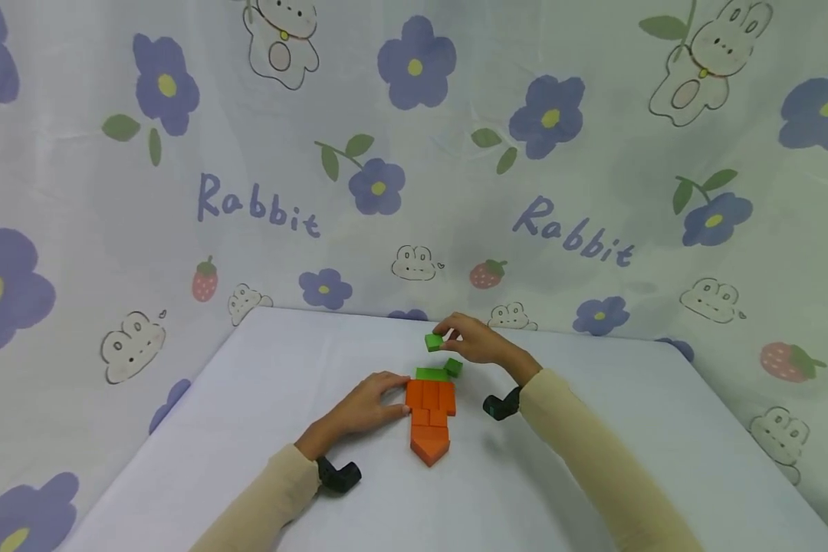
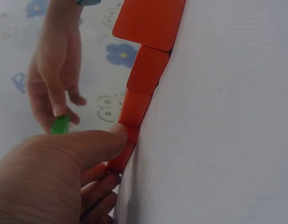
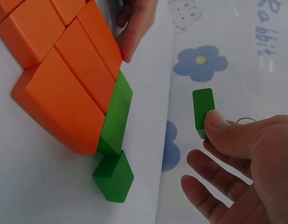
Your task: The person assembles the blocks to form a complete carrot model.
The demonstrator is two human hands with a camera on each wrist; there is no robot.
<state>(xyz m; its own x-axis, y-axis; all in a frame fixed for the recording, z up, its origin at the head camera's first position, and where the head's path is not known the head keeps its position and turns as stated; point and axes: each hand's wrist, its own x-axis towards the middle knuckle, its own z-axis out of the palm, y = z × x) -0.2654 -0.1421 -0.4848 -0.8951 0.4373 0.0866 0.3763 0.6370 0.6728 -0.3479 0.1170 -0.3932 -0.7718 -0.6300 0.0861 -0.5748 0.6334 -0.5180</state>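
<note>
Carrot shape of orange blocks lies flat on white table, point toward the person. Long green block lies across its wide top end, touching; small green cube just beside that block's right end. Right hand pinches another small green block between thumb and fingertips, lifted clear above the table. Left hand flat, fingers straight, pressing the carrot's left edge, gripping nothing.
</note>
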